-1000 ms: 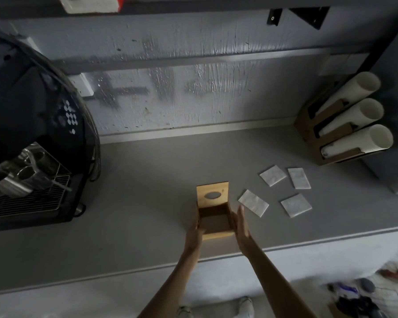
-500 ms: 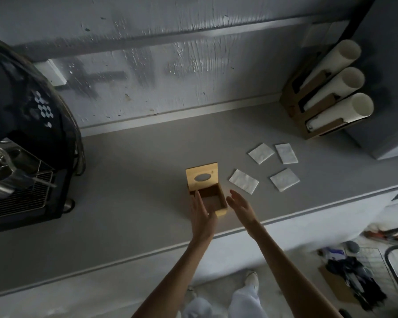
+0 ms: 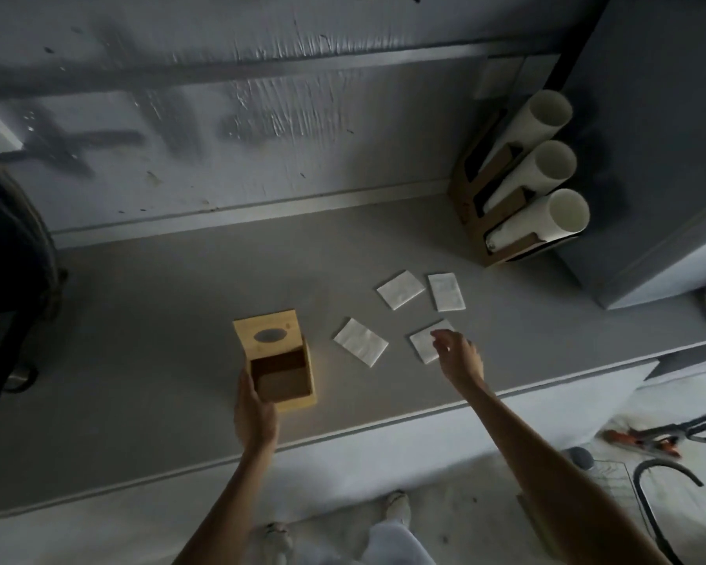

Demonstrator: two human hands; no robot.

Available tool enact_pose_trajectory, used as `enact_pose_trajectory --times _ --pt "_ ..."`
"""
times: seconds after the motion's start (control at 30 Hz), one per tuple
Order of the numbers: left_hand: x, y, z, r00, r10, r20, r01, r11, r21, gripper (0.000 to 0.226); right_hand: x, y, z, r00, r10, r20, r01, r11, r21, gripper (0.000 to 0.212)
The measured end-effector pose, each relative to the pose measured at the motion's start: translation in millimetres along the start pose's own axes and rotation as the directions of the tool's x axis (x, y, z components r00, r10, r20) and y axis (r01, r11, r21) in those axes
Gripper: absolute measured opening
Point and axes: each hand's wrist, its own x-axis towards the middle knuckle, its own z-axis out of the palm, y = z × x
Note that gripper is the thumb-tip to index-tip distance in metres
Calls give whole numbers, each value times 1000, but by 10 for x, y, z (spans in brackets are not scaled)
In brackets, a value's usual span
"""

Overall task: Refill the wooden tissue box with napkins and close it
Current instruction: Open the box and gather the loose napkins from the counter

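Observation:
The wooden tissue box (image 3: pixel 287 388) stands on the grey counter (image 3: pixel 147 328) with its inside bare. Its lid (image 3: pixel 266 335), with an oval slot, is tipped back at the far side. My left hand (image 3: pixel 252 413) rests against the box's near left corner. Several white folded napkins lie flat to the right: one (image 3: pixel 360 341) close to the box, two (image 3: pixel 400 289) (image 3: pixel 446 292) farther back, and one (image 3: pixel 424 345) partly under my right hand (image 3: pixel 457 354), which hovers over it with fingers spread and holds nothing.
A black coffee machine (image 3: pixel 9 287) fills the left edge. A cardboard holder with three white cup stacks (image 3: pixel 534 177) leans at the back right beside a grey cabinet (image 3: pixel 661 157). The counter's front edge (image 3: pixel 384 426) runs just behind my arms.
My right hand left the box and moved right, over the nearest right napkin. My left hand stayed at the box's left side. The view shifted right and down.

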Motion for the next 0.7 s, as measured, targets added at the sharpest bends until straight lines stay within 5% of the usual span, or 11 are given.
enact_pose_trajectory --times 0.17,0.33,0.7 --pt "45 -17 -44 995 -88 -38 83 991 -103 64 654 40 1 972 -185 147 219 940 -262 28" --pt "39 -5 -48 993 -111 -38 106 989 -107 61 974 124 171 926 -212 313 324 871 -370 24" --pt "-12 -56 39 995 -53 -81 48 997 -64 57 855 291 220 919 -299 255 388 799 -460 16"
